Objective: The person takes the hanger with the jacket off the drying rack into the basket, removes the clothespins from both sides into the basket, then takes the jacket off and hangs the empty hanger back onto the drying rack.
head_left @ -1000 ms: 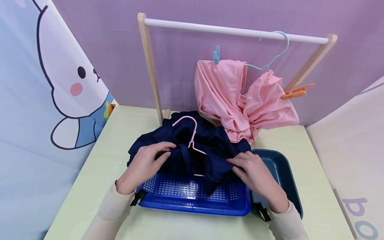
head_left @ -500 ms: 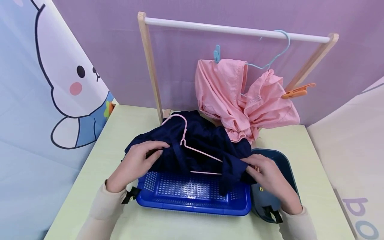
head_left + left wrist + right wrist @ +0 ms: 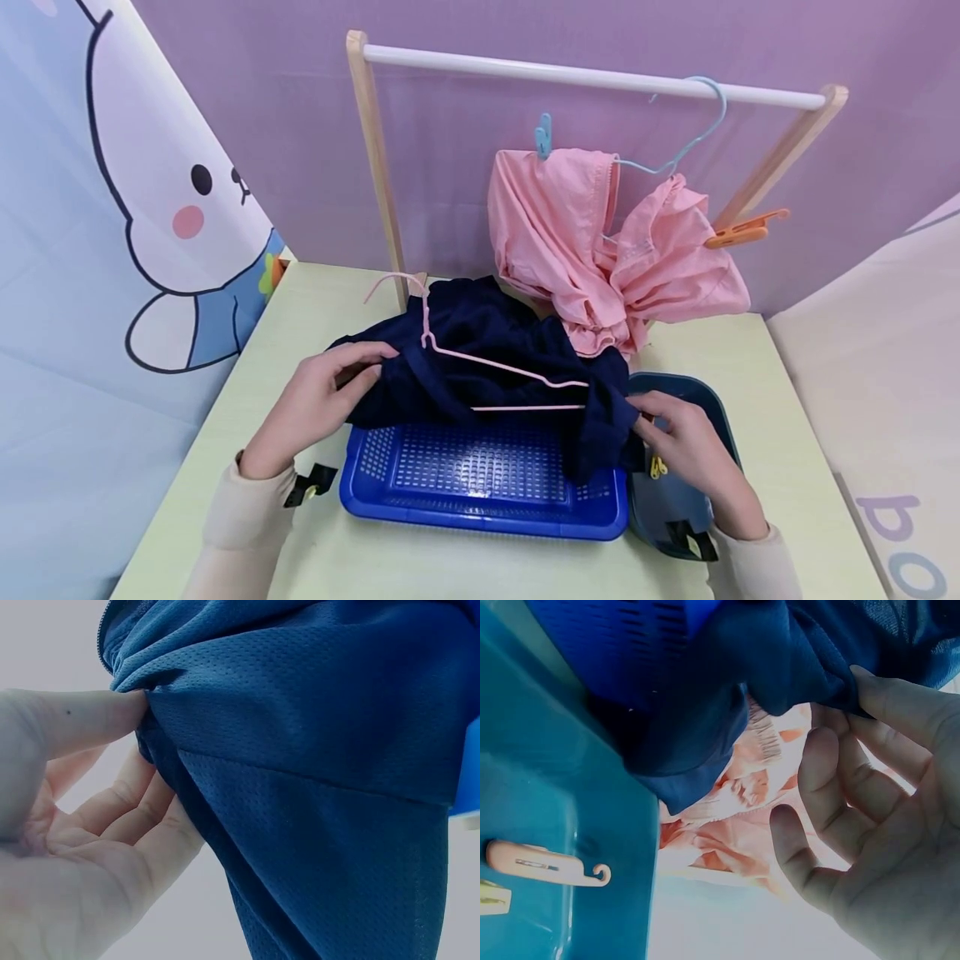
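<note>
Purple backdrop (image 3: 450, 192) behind — both hands (image 3: 311, 406) (image 3: 693, 446) pinch navy garment (image 3: 495, 321).

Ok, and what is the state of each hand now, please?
Left hand: pinching the dark blue garment near one side.
Right hand: pinching the same garment near the other side.

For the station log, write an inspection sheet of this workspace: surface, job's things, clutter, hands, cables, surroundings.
Surface: pale yellow-green table.
Job's things: dark blue garment, partly over blue basket; pink hanger, partly covered by the garment.
Clutter: teal tray beside the basket, holding yellow clips.
Hands: left hand and right hand pinch opposite sides of the dark garment.
Cables: nothing seen.
Surroundings: purple backdrop; rack holding pink garment on light-blue hanger.
</note>
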A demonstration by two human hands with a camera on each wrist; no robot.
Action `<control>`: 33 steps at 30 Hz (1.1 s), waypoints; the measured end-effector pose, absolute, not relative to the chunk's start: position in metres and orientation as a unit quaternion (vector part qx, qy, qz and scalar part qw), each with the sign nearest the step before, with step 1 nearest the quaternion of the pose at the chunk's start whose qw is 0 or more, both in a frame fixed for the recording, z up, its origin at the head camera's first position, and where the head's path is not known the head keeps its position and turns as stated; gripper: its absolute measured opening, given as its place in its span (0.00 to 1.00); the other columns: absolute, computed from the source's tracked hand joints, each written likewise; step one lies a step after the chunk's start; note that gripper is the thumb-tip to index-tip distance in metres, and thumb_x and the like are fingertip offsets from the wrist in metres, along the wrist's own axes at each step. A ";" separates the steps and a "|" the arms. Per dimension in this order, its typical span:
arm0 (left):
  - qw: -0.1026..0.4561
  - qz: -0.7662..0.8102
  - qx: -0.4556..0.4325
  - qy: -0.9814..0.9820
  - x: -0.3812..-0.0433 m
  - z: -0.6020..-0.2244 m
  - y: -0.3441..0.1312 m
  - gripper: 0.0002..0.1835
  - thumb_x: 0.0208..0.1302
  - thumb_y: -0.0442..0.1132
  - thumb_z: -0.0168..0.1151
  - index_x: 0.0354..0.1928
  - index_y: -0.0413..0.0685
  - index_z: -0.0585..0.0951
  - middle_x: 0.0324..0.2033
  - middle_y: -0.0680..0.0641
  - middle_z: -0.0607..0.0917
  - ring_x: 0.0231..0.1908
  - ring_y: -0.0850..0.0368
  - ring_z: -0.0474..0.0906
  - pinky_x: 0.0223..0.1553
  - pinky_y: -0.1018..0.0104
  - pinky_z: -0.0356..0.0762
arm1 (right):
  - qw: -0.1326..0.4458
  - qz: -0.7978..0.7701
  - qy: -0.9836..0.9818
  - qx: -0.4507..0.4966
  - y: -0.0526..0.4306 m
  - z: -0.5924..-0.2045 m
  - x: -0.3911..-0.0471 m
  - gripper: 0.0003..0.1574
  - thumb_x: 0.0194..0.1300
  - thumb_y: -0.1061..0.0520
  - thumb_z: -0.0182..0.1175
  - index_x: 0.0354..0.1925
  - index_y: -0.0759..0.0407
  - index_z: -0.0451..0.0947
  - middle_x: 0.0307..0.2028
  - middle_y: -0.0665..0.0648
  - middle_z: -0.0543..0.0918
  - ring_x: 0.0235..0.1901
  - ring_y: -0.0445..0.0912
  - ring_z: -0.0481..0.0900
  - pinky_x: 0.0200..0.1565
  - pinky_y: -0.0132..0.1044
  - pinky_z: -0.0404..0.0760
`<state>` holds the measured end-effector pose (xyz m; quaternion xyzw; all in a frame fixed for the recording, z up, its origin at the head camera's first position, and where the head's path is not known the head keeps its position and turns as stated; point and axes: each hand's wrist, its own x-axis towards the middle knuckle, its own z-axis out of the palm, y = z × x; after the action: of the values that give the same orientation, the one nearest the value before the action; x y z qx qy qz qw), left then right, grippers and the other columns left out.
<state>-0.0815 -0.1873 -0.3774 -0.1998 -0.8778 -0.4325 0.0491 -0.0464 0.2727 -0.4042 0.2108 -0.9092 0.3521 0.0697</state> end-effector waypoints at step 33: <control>0.057 -0.458 -0.164 -0.872 -0.085 -0.375 -0.187 0.16 0.72 0.29 0.58 0.56 0.54 0.82 0.41 0.52 0.85 0.36 0.57 0.79 0.37 0.70 0.79 | 0.092 0.145 -0.938 0.301 0.228 -0.403 -0.041 0.12 0.55 0.63 0.73 0.41 0.60 0.87 0.34 0.52 0.84 0.36 0.49 0.81 0.40 0.56 0.79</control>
<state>-0.0848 -0.1869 -0.3751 -0.1643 -0.8716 -0.4583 0.0575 -0.0415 0.2277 -0.4026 0.3010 -0.9381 0.1447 0.0922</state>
